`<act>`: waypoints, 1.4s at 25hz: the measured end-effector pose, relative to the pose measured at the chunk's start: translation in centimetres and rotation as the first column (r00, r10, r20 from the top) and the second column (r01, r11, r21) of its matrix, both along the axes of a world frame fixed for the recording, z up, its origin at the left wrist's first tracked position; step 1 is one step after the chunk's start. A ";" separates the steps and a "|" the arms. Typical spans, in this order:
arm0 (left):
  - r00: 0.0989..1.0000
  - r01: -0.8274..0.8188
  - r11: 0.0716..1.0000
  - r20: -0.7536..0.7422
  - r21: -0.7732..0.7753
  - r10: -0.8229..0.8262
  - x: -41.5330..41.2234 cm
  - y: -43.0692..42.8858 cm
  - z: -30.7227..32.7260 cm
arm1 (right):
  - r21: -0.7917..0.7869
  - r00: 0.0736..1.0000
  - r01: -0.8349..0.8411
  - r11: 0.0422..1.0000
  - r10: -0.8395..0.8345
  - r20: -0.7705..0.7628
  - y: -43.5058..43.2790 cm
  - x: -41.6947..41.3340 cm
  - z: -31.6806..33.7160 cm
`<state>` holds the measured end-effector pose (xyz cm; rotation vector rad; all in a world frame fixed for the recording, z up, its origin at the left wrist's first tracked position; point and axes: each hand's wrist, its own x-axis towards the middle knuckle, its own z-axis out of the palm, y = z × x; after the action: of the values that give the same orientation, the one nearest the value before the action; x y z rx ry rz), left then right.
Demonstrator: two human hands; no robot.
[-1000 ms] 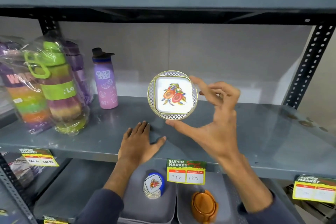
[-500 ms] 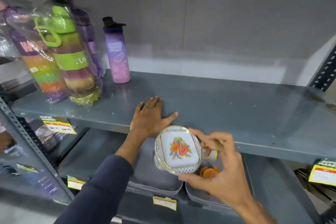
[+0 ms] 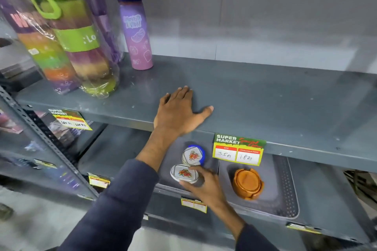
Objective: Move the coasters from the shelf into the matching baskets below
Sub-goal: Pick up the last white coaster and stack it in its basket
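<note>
My right hand (image 3: 206, 188) grips a white floral coaster (image 3: 184, 173) with a silver lattice rim, low inside the left grey basket (image 3: 169, 186) on the lower shelf. Just behind it in the same basket sits a stack of matching floral coasters (image 3: 192, 156) on a blue base. The right grey basket (image 3: 285, 195) holds a stack of orange-brown coasters (image 3: 246, 183). My left hand (image 3: 180, 114) lies flat, fingers spread, on the front edge of the grey upper shelf (image 3: 265, 104).
Wrapped multicoloured bottles (image 3: 67, 43) and a purple bottle (image 3: 135, 28) stand at the shelf's back left. A price tag (image 3: 238, 152) hangs from the shelf lip above the baskets. A perforated upright (image 3: 40, 134) runs down the left side.
My right hand has carried the floral coaster down from in front of the upper shelf into the left basket. My left hand has stayed flat on the shelf edge.
</note>
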<state>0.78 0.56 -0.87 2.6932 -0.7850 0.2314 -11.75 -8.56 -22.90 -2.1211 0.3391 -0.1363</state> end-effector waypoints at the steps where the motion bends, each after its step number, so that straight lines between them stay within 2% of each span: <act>1: 1.000 -0.002 1.000 0.010 -0.006 0.002 0.0 0.0 -0.1 | -0.049 0.999 0.021 0.999 -0.022 -0.032 0.3 1.2 -0.6; 2: 1.000 -0.004 1.000 0.018 -0.014 0.004 0.1 0.1 -0.2 | -0.107 0.998 0.042 0.993 -0.046 -0.039 0.6 2.4 -1.1; 5: 1.000 -0.007 0.999 0.030 -0.032 0.008 0.6 0.0 -0.4 | -0.301 0.990 0.135 0.944 -0.116 0.082 1.2 5.4 -2.2; 8: 0.999 -0.008 0.999 0.036 -0.043 0.009 0.6 -0.1 -0.4 | -0.503 0.989 0.110 0.857 -0.144 -0.029 1.1 7.0 -3.1; 11: 0.999 -0.009 0.999 0.036 -0.035 0.011 0.6 -0.1 -0.4 | -0.599 0.988 0.035 0.800 -0.117 -0.098 1.0 7.6 -4.1; 17: 0.999 0.000 1.000 0.042 -0.023 0.001 0.4 -0.1 -0.1 | -0.597 0.976 -0.037 0.801 -0.099 -0.193 0.4 8.4 -4.4; 26: 0.999 0.001 1.000 0.048 -0.019 0.000 0.4 -0.2 0.0 | -0.465 0.936 -0.087 0.881 -0.087 -0.341 0.7 10.1 -3.8; 32: 0.998 -0.003 1.000 0.060 -0.030 0.005 0.4 -0.2 -0.1 | -0.581 0.941 -0.104 0.807 -0.109 -0.320 0.5 9.8 -3.5; 35: 0.998 -0.004 1.000 0.058 -0.027 0.006 0.4 -0.2 -0.1 | -0.565 0.944 -0.129 0.815 -0.073 -0.322 -0.1 9.5 -3.4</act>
<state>1.18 0.38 -0.99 2.6741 -0.7867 0.3207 -2.22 -8.62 -26.30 -2.7695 0.5126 0.1638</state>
